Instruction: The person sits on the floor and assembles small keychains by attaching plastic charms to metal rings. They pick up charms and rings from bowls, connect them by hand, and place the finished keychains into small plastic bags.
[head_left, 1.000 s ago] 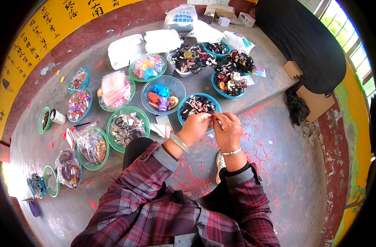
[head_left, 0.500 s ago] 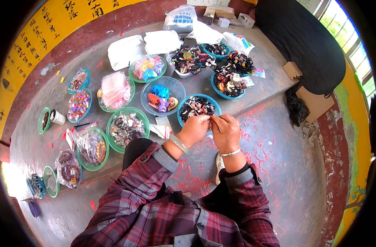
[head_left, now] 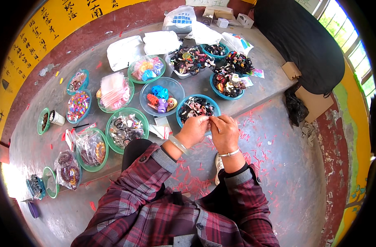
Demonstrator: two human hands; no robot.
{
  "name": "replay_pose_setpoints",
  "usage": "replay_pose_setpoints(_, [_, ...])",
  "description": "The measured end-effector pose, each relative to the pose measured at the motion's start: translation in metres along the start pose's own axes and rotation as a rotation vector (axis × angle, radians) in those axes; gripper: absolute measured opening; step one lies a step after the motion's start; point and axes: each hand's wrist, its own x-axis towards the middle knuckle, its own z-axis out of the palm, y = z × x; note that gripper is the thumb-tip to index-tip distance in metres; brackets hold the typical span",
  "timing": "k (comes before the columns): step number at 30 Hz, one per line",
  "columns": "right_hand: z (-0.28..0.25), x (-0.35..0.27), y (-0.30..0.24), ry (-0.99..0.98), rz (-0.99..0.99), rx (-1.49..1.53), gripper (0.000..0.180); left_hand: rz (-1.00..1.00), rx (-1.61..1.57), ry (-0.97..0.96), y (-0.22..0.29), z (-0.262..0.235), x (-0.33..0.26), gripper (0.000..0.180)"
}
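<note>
My left hand (head_left: 193, 131) and my right hand (head_left: 225, 132) meet fingertip to fingertip in front of me, both closed in a pinch. Whatever lies between the fingers is too small or hidden to name. Just beyond them is a blue basket (head_left: 178, 120) of black and pink hair ties (head_left: 195, 108), its near rim partly covered by my left hand. A clear bluish bowl (head_left: 144, 102) with blue, orange and purple pieces stands further left. Next to it is a green basket (head_left: 145, 123) of grey, white and dark hair ties.
Several more baskets and bags cover the raised grey ledge (head_left: 177, 154), among them a white tub (head_left: 184, 75) heaped with dark hair ties. Red scraps (head_left: 254, 154) litter the floor below. On the right are a black bag (head_left: 296, 106) and a large black covered object (head_left: 301, 45).
Both hands stay pinched together at nearly the same spot. The whole view has shifted very slightly; nothing has visibly been picked up or put down.
</note>
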Motion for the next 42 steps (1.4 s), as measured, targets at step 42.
replay_pose_setpoints(42, [-0.004,0.003,-0.005,-0.053,-0.044,-0.071,0.013,-0.085,0.2,-0.129,0.013,-0.007,-0.003,0.02])
